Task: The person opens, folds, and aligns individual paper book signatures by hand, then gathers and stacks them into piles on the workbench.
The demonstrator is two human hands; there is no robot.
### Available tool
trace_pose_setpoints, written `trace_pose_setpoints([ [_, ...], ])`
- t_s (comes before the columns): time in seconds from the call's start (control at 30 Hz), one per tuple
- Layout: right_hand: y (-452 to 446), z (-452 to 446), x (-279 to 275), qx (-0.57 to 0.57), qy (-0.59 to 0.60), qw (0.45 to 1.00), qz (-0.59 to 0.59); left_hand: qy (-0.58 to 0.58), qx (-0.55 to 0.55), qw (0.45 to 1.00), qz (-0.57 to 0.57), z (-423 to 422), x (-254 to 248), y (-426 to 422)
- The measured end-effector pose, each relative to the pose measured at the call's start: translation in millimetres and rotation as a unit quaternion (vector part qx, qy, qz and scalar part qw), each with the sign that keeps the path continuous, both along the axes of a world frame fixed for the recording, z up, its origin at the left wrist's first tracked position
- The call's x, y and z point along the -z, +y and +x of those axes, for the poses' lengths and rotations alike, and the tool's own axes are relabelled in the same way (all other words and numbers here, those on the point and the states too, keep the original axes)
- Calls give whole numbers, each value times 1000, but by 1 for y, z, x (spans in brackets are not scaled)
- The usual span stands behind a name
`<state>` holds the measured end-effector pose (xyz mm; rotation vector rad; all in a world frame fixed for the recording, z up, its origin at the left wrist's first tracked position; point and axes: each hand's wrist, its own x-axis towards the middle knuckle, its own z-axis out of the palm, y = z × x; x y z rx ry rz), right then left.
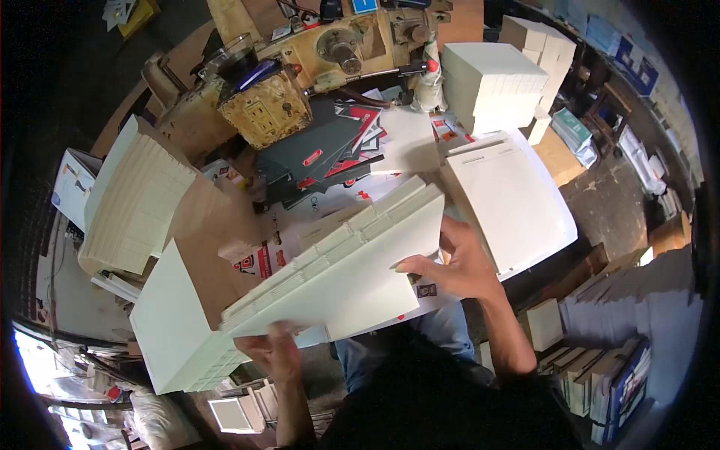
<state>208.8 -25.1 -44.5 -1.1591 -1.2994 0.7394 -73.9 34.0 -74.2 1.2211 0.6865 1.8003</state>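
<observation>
A pair of thick, sewn book blocks [337, 281] with white pages is held tilted in front of me, stitched spines facing up and away. My right hand [461, 262] grips their right end, thumb on the near page and fingers behind. At the lower left corner, my left hand [274, 351] is closed around the bottom edge, slightly blurred, its fingers partly hidden. Just left of that hand stands a stack of similar blocks [169, 315]. Beyond my right hand lies a flat white stack of paper [510, 202].
Dark grey printed covers [307, 142] lie spread on the table behind the blocks. A worn, cream-coloured machine [345, 49] runs along the back. Tall paper stacks stand at the far left [135, 195] and back right [491, 82]. Books [607, 382] sit low at right.
</observation>
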Motion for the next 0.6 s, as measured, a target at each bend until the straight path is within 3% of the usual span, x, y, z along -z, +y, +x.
trace_pose_setpoints([
  [0.03,-3,2,4,1,-5,1000,-3,59,-15,998,-13,5,0,1],
  [0.07,-6,2,11,25,-80,996,-35,174,40,983,-34,-9,5,8],
  [0.1,-9,4,22,48,-153,985,-68,174,44,983,-39,-8,2,8],
  [0.17,-6,23,71,-25,-139,989,38,273,161,946,69,1,-19,8],
  [0.23,-16,29,76,-56,-105,993,-9,315,172,933,35,7,-51,-6],
  [0.3,-16,23,73,-31,-120,992,-31,481,136,865,46,19,-81,-12],
  [0.33,-15,19,70,-8,-135,990,-47,481,139,865,45,30,-97,-11],
  [0.4,-11,17,63,-21,-129,991,-32,679,-7,678,283,57,-121,-8],
  [0.5,-6,21,64,-55,-103,993,-30,706,22,657,263,87,-96,-9],
  [0.53,-5,22,67,-44,-110,993,-28,758,115,628,132,85,-99,-12],
  [0.6,-6,17,67,-27,-114,993,-18,733,106,648,177,75,-95,-1],
])
